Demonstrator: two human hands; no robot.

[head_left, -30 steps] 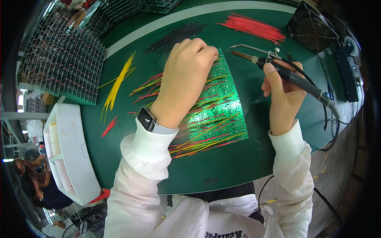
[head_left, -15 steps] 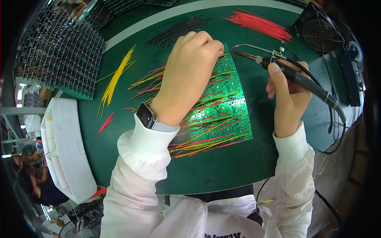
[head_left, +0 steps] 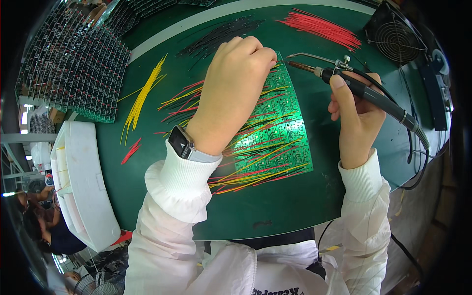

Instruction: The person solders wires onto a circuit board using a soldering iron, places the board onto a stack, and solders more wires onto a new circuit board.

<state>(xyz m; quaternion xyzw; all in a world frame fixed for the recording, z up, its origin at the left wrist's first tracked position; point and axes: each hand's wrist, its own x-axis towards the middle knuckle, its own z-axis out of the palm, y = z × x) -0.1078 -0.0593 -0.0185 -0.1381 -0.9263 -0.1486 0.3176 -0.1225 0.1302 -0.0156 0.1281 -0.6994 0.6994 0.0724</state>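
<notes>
green circuit board | flat on mat | soldering iron | tip at board's far edge

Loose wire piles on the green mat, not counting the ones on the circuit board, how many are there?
4: black pile top centre, red pile top right, yellow pile left, small red pile lower left. The left hand may hide more.

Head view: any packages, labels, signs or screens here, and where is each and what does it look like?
Smartwatch: on the left wrist, dark rounded-rectangle screen, unlit, grey band.
Printed lettering: bottom edge, on the person's white jacket, dark letters, partly cut off.
No packages or signs can be made out.
</notes>
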